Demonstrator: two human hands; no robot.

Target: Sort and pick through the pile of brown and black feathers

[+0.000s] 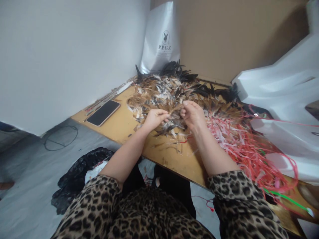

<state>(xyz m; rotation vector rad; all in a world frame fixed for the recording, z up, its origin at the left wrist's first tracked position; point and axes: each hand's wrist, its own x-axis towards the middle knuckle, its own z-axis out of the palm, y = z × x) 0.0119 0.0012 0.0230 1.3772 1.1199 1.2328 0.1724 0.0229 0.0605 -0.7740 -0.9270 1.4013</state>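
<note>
Feather point(175, 109) crosswise, pinched between left hand point(154, 119) and right hand point(193, 115).

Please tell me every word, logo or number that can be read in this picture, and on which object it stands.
"PPGZ": printed on the white bag at the back, under a rabbit-head logo.
A fine line under it: too small to read.
The phone screen is dark, with no text.
No text on the feathers pinched by the left hand and right hand.

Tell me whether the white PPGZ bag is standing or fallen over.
Standing: the bag is upright against the brown board, its printed letters right way up, its foot hidden behind the feathers.
</note>
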